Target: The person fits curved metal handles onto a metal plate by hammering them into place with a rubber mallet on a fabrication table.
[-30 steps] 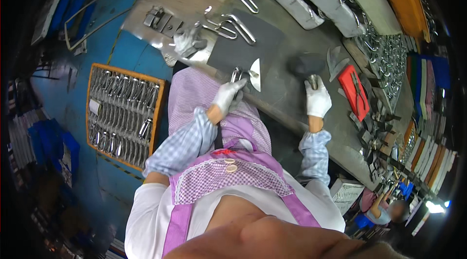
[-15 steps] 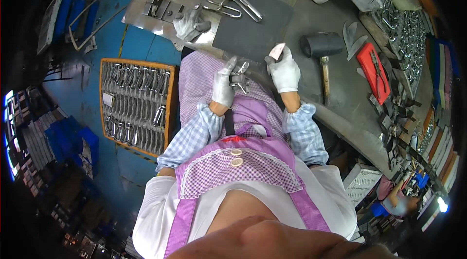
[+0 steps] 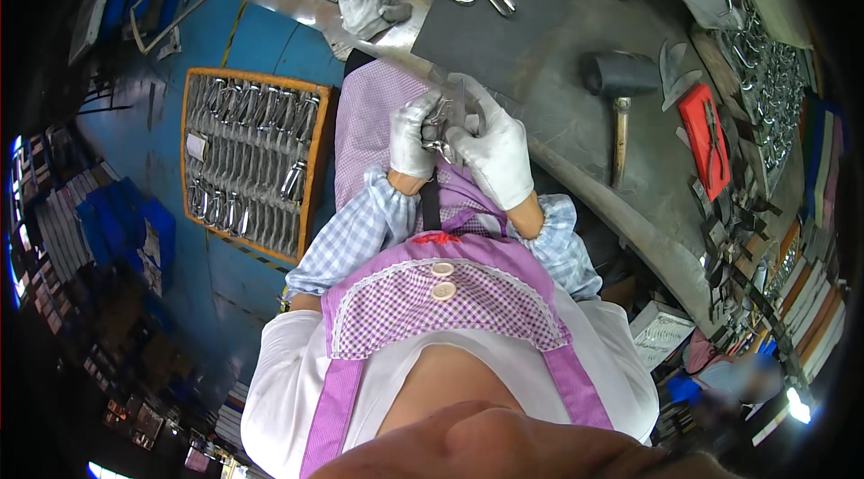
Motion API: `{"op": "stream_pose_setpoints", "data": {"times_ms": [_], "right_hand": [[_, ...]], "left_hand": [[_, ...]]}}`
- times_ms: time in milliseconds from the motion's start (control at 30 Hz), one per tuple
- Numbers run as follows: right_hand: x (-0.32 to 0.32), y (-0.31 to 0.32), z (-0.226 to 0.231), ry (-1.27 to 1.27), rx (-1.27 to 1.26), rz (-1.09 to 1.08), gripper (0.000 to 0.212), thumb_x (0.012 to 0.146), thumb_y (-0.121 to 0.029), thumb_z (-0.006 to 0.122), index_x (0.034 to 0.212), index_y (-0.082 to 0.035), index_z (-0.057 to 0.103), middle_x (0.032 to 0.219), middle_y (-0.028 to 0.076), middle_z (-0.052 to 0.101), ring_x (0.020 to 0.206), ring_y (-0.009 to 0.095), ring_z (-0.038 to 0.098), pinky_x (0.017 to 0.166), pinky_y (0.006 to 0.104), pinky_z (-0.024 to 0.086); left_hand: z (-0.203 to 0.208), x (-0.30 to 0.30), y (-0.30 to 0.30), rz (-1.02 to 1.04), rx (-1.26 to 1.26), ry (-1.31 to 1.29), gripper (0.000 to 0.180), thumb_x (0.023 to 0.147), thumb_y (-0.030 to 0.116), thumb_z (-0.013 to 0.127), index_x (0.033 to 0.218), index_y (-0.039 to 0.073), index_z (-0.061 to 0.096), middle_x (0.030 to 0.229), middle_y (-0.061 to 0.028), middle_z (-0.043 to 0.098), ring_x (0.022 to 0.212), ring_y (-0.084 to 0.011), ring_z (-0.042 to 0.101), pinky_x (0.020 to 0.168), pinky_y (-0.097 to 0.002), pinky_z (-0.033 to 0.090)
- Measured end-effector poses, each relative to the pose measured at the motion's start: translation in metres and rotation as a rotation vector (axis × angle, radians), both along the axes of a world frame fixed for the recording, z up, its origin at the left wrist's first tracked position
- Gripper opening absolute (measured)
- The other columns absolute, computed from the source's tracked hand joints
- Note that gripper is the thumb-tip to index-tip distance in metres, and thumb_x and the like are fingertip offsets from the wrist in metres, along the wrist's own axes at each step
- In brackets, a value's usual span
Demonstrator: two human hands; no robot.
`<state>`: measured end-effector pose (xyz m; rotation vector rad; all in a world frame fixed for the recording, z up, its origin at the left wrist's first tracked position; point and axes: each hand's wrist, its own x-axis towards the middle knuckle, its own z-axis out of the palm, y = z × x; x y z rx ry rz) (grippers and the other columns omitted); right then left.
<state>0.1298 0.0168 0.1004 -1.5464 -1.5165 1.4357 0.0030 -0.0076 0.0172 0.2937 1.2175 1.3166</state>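
A small metal part point(image 3: 443, 124) is held between both gloved hands, just short of the workbench edge point(image 3: 576, 175). The left hand point(image 3: 412, 133) is closed around it from nine o'clock; the right hand point(image 3: 493, 148) is curled over it from three o'clock (the part's exact shape cannot be told). An orange tray of metal tools point(image 3: 252, 164) is seen at nine o'clock on the floor. A black mallet point(image 3: 619, 83) is noted at two o'clock, a spare glove point(image 3: 373, 7) at eleven o'clock.
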Motion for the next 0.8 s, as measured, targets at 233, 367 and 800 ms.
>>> {"op": "stream_pose_setpoints", "data": {"times_ms": [233,367,800], "right_hand": [[0.003,-0.011,-0.008,0.156,-0.107,-0.003,0.064,0.078,0.003,0.060,0.141,-0.005,0.051,0.067,-0.003,0.060,0.060,0.002,0.049,0.058,0.0192,0.043],[0.010,0.011,-0.024,0.415,-0.234,-0.137,0.065,0.078,0.003,0.060,0.142,-0.006,0.050,0.077,-0.003,0.064,0.065,0.001,0.053,0.059,0.0178,0.043],[0.178,0.037,-0.083,-1.116,0.393,-0.505,0.049,0.078,-0.030,0.076,0.120,-0.007,0.064,0.101,0.016,0.071,0.088,0.035,0.068,0.080,0.0439,0.052]], "left_hand": [[-0.001,-0.006,-0.007,-0.018,0.067,0.100,0.022,0.094,0.021,0.061,0.093,0.001,0.070,0.066,0.0047,0.055,0.056,-0.0036,0.049,0.050,-0.0222,0.037],[0.017,-0.005,0.019,-0.121,-0.107,0.039,0.028,0.095,0.028,0.063,0.098,0.001,0.070,0.068,0.0021,0.057,0.054,-0.0043,0.049,0.048,-0.0223,0.039],[-0.012,0.000,0.061,-0.511,-0.221,-0.901,0.035,0.095,0.039,0.060,0.100,0.005,0.063,0.070,-0.0019,0.062,0.042,-0.0070,0.045,0.036,-0.0212,0.030]]}}
